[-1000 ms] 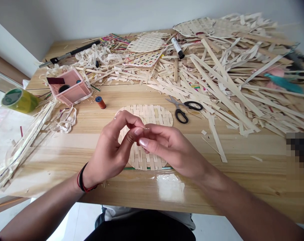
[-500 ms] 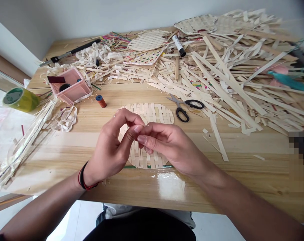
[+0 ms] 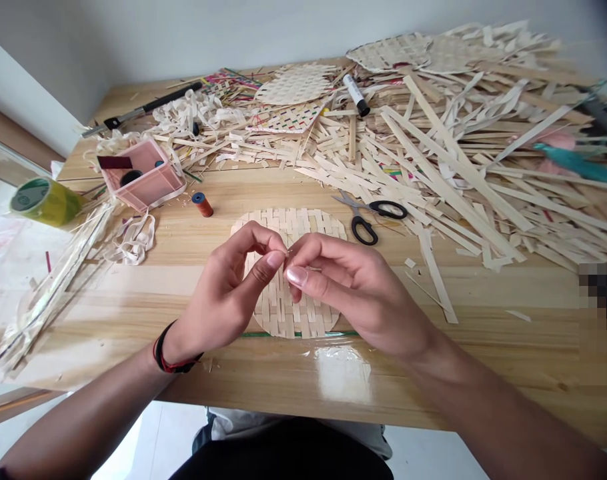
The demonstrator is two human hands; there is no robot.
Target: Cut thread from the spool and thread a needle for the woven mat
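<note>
Both hands meet above a flat woven piece of pale strips [image 3: 298, 317] with rounded corners, which lies on the table. My left hand [image 3: 238, 280] is closed, thumb and index finger pinched together. Close against its fingertips, my right hand [image 3: 338, 283] is also closed in a pinch. Something tiny shows between the fingertips, too small to name. A spool of orange thread [image 3: 202, 205] stands to the left of the woven piece. Black-handled scissors [image 3: 367, 217] lie to its right with their blades apart.
A pink plastic box [image 3: 146, 177] and a roll of yellowish tape [image 3: 48, 202] are at the left, near bundled strips [image 3: 58, 287]. Loose pale strips [image 3: 448, 167] pile across the back and right, with a glue stick [image 3: 356, 95] and woven pieces [image 3: 296, 83] among them.
My right hand has shifted slightly right, so the fingertips of the two hands overlap less. Both hands stay pinched. The spool, scissors and woven piece remain in place.
</note>
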